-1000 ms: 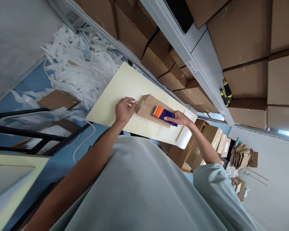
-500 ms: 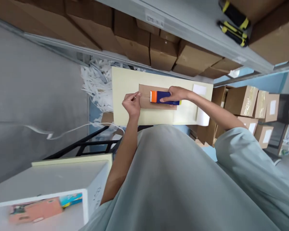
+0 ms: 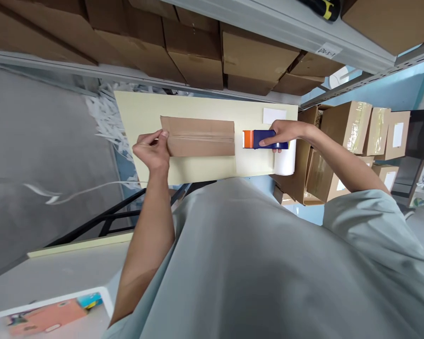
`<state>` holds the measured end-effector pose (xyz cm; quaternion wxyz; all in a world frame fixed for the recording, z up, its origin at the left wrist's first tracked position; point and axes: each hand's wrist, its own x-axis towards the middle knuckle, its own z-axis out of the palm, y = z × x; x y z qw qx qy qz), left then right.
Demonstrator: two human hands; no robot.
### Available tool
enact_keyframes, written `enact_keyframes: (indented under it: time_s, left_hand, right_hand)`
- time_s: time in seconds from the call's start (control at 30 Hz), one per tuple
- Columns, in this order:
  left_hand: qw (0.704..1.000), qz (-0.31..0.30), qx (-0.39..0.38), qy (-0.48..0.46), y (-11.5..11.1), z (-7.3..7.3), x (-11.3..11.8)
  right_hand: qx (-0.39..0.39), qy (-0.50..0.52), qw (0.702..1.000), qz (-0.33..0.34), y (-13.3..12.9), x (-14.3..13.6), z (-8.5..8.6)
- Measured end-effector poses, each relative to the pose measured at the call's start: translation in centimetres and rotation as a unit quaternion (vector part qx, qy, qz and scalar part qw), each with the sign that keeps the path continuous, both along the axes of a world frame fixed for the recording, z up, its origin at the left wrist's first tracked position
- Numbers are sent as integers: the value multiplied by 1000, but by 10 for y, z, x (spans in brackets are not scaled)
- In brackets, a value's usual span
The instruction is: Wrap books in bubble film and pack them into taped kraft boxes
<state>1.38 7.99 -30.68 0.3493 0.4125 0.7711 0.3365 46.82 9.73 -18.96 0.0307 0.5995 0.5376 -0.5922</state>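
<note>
My left hand [image 3: 152, 149] pinches the left end of a flat piece of brown cardboard [image 3: 201, 147] between thumb and fingers. The cardboard has a lengthwise seam or fold and extends over the cream tabletop [image 3: 198, 172]. My right hand [image 3: 281, 133] grips a dark-blue box with an orange end [image 3: 257, 139], thumb on top and fingertips showing at its lower edge. A gap separates the box's orange end from the cardboard's right edge. Beneath and beside the right hand lies a white roll [image 3: 285, 162], partly hidden.
A shelf of brown cartons [image 3: 257, 56] runs along the table's far side. More cartons [image 3: 342, 127] are stacked to the right. Shredded white paper [image 3: 109, 117] lies beyond the left end. At lower left, a white bin [image 3: 108, 301] holds a pink item [image 3: 51, 316].
The blue box was over the cardboard and now sits apart, to its right. My right hand moved right with the box, while my left hand went left with the cardboard. The view shifted too.
</note>
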Motion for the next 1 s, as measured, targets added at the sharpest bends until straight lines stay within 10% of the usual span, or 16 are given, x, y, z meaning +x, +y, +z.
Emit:
enact_keyframes:
  time_s: [0.3,0.5,0.77,1.0]
  left_hand:
    - [1000,14,-1,24,3,-3,6]
    - [999,15,-9,50,5,6,14]
    - [998,1,-1,61,2,0,12]
    - [994,-39,-44,91,3,25,13]
  right_hand:
    - [-86,1,994,74,5,-13,-29]
    - [9,-57,992,109,-6,-35,-49]
    - [54,-222,966,124,-22,-92,-33]
    - [94,-344,930,89,-45,-127,6]
